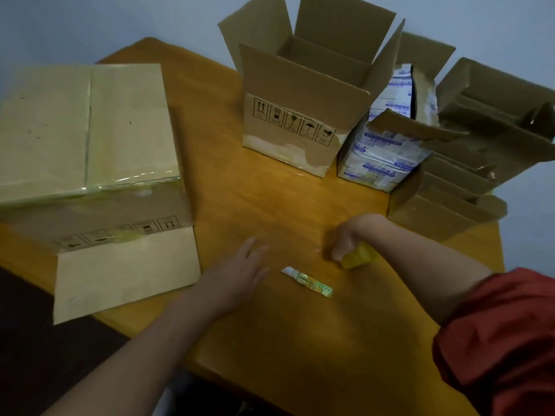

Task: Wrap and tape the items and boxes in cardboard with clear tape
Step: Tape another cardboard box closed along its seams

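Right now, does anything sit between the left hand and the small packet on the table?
Nothing visible does. The left hand is open over the table, the small packet just to its right, only bare wood between. The right hand grips a yellow box farther right.

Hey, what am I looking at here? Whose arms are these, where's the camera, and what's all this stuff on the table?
There is no machine here. A person wears one camera on the head, looking down at their own two bare hands. The left hand is open, fingers straight, over the wooden table. The right hand holds a small yellow box. Between them lies a small yellow-green packet. At the left lies a taped cardboard box. Behind stand an open cardboard box, a blue-and-white printed package and more open cardboard at the right.
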